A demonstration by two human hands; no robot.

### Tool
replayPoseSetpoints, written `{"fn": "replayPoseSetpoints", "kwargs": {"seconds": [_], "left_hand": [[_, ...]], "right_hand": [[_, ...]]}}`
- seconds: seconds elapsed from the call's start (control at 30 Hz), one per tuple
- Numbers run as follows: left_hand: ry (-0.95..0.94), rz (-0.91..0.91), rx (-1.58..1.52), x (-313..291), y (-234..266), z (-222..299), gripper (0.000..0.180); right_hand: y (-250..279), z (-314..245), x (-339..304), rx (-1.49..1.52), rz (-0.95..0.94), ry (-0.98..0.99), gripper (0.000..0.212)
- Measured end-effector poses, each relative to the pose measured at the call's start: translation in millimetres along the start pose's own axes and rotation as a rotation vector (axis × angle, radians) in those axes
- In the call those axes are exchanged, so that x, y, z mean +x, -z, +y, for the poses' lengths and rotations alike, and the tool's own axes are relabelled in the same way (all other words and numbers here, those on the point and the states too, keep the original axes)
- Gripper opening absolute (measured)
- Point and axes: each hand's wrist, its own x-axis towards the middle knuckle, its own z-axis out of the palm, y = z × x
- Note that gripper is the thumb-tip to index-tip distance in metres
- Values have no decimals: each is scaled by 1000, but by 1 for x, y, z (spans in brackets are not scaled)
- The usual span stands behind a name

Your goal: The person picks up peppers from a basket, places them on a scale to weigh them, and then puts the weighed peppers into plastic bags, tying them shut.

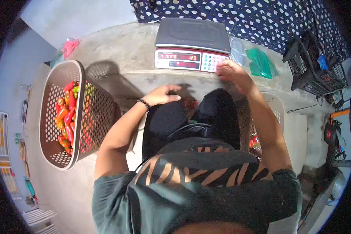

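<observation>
Right hand taps the weighing scale keypad at one o'clock, fingers loose, holding nothing; left hand rests open and empty on the bench. Basket of chillies waits at nine o'clock.

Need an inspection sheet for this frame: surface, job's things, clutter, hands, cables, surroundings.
Surface: grey concrete counter.
Job's things: electronic scale, platter empty; brown perforated basket of red, orange and green peppers.
Clutter: green plastic bags; pink bag; black crate.
Hands: right hand at the scale's keypad; left hand open at the counter's edge, holding nothing.
Cables: black cord across the lap.
Surroundings: dotted dark cloth behind.
</observation>
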Motion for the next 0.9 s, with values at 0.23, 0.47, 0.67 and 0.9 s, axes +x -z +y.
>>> {"fn": "replayPoseSetpoints", "kwargs": {"seconds": [0.23,0.47,0.67,0.9], "left_hand": [[-34,156,336,-5,-15,-34,29],[77,362,506,0,-21,-26,23],[58,449,487,-7,-14,-41,17],[70,388,476,3,-5,-43,18]], "right_hand": [[43,26,-4,-557,-156,1,31],[44,194,102,-1445,-560,-334,29],[26,269,122,-1393,-419,-747,26],[0,369,151,-1066,-447,-1090,24]]}}
